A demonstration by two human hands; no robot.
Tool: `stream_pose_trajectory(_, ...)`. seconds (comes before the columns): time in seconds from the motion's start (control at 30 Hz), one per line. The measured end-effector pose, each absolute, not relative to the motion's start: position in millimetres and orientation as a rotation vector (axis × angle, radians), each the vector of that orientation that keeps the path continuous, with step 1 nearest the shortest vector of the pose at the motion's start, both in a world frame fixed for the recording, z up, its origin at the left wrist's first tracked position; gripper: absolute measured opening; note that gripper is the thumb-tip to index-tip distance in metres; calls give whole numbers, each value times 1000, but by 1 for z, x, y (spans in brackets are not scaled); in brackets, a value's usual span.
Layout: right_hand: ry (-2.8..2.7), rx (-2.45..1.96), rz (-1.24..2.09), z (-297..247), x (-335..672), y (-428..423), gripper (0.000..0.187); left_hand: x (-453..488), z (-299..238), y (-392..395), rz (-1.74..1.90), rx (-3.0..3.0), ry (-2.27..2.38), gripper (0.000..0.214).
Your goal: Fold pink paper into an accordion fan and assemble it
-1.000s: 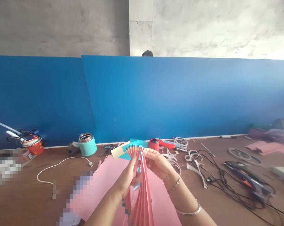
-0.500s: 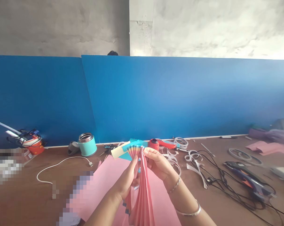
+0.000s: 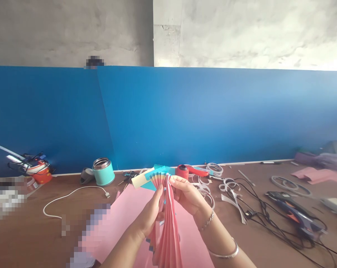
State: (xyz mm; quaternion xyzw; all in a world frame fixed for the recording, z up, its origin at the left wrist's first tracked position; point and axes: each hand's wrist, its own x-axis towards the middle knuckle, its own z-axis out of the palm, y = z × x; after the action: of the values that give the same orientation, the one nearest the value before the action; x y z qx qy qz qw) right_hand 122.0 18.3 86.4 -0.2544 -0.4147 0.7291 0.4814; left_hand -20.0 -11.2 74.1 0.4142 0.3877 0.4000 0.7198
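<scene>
Between my hands is a pleated pink paper fan [image 3: 170, 234], its folds hanging down toward me and its far end edged in yellow and blue. My left hand [image 3: 150, 214] grips the pleats from the left, with the thumb pressed along them. From the right, my right hand [image 3: 186, 191] pinches the top edge of a fold between thumb and fingers. Beneath both hands lies a large pink paper sheet [image 3: 121, 216]. Beyond the fan are blue paper [image 3: 161, 168] and a pale yellow strip [image 3: 140, 181]. The fingers behind the pleats are partly hidden.
A turquoise container [image 3: 103, 175] stands near the blue partition [image 3: 199, 119], beside a white cable [image 3: 70, 192]. Right of my hands are a red tool [image 3: 195, 171], white tape loops [image 3: 230, 185], black cords [image 3: 265, 216] and a glue gun [image 3: 297, 216]. An orange bucket [image 3: 42, 175] sits far left.
My hands and the fan stay almost in place, with the lower pleats shifted slightly. Behind the partition, the top of a person's head has moved left.
</scene>
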Motion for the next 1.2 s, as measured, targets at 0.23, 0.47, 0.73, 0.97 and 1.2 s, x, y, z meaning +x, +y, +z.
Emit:
stream_pose_trajectory(0.23,-1034,-628,1732,89,120,16,29,-19,70,-10,949,875,848,51)
stream_pose_trajectory(0.47,-1127,-708,1434,93,117,13,22,-16,82,-11,1327,889,854,34)
stream_pose_trajectory(0.73,-1203,-759,1293,97,115,8,40,-25,92,-11,1295,936,949,34)
stream_pose_trajectory(0.97,-1366,-843,1161,97,110,2,33,-24,102,-20,1256,977,931,33)
stream_pose_trajectory(1.2,-1536,-930,860,107,112,-13,29,-25,104,-23,1221,935,851,25)
